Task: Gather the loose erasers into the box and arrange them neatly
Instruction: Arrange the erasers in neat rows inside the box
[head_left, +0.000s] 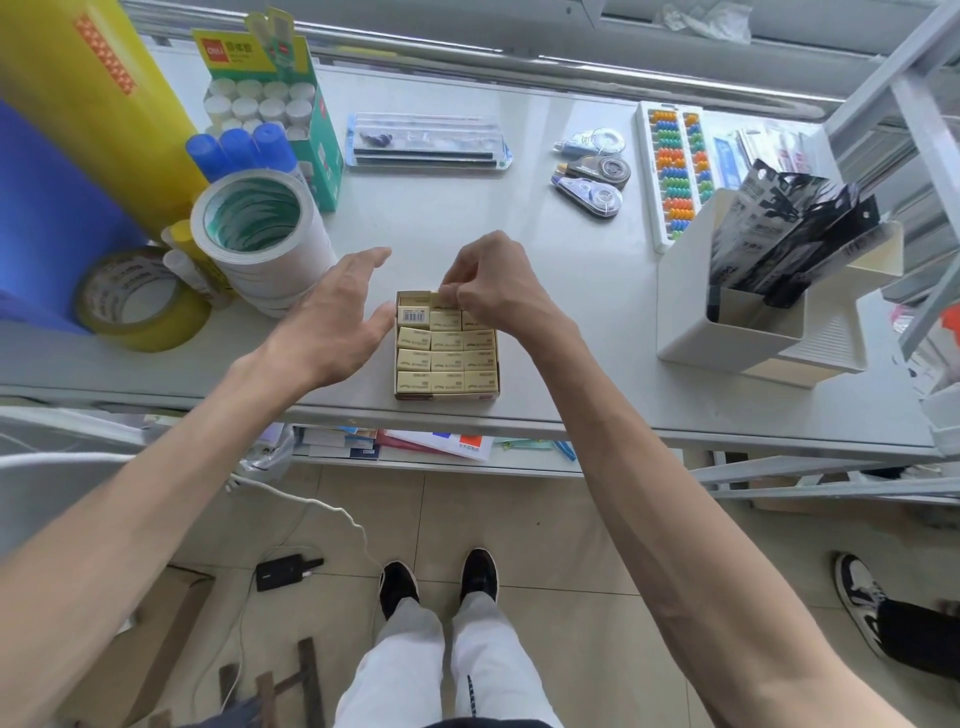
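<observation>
On the white tabletop (545, 291), the shallow tan cardboard box (447, 396) lies directly under the fingers. Its rows of small yellow-wrapped erasers (447, 364) are nearly full, so I judge the gathering almost done and the tidying in hand. The left hand (332, 322) is spread wide, thumb beside the box's left wall; the right hand's (493, 280) curled fingertips (453, 295) pinch a far-row eraser (442, 303), which likely needs seating flat among its neighbours.

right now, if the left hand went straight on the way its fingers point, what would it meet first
Probably the clear stationery packet across the table. The left hand points away and slightly right, clear of the right hand; height is unclear.
</observation>
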